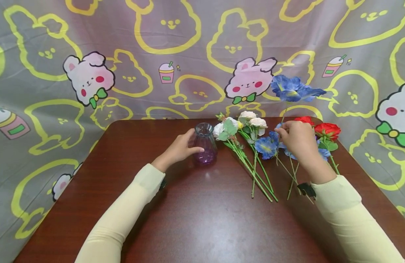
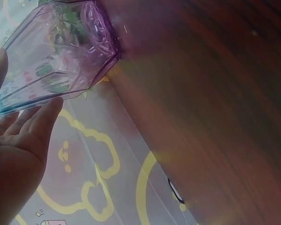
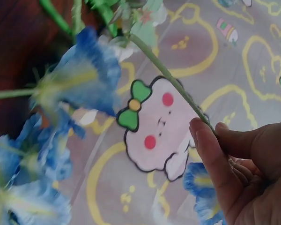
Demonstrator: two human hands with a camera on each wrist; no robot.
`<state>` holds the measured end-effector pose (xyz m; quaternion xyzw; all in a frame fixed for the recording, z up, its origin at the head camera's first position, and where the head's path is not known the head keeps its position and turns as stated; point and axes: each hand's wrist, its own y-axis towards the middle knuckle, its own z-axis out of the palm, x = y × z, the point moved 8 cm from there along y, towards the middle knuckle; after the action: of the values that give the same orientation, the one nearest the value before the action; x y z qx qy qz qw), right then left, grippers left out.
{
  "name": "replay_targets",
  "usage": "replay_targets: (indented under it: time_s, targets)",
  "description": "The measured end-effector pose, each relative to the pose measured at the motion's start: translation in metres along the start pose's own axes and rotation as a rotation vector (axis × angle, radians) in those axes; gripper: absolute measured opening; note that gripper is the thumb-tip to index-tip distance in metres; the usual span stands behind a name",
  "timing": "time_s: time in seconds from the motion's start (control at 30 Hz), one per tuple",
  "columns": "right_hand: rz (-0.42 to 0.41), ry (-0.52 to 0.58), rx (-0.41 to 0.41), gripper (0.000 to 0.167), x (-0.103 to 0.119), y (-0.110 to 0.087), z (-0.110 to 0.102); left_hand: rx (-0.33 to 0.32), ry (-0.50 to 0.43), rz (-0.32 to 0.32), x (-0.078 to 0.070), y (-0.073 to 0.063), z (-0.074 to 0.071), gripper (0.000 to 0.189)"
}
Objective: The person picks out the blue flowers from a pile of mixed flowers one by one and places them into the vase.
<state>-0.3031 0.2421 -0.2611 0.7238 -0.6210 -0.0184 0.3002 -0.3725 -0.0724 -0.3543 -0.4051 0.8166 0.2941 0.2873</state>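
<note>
Blue flower seems light, best taken by its thin stem; right hand pinches that, while left hand, half-curved, clasps a probably slippery vase.

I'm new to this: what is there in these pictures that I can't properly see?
Head view: parts of a red flower and the blue flowers on the table, hidden by the right grip.
Left wrist view: the mouth of the vase, cut off by the left edge.
Right wrist view: part of a blue bloom, covered by that grip.
</note>
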Motion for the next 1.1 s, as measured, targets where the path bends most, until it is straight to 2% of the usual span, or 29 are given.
replay_targets:
  time_s: [0.23, 0.37, 0.6, 0.73, 0.93, 1.1]
  targets:
    - [-0.059, 0.045, -0.042, 0.027, 0.032, 0.011, 0.010, 0.005, 0.010, 0.019, -0.003, 0.000, 0.000, 0.070]
    - [-0.102, 0.071, -0.040, 0.024, 0.051, 0.016, 0.017, 0.011, 0.003, 0.022, -0.003, 0.001, 0.000, 0.070]
    - [-0.156, 0.070, -0.029, 0.029, 0.079, 0.021, 0.026, 0.036, 0.005, 0.028, -0.004, 0.000, -0.001, 0.074]
    - [-0.198, 0.075, -0.030, 0.028, 0.096, 0.022, 0.030, 0.028, -0.001, 0.041, -0.006, 0.000, -0.007, 0.075]
    - [-0.252, 0.090, -0.029, 0.023, 0.120, 0.024, 0.035, -0.030, 0.043, 0.068, -0.017, -0.001, -0.027, 0.075]
    - [-0.292, 0.117, -0.033, 0.022, 0.136, 0.025, 0.039, -0.133, 0.059, 0.193, -0.038, -0.001, -0.045, 0.066]
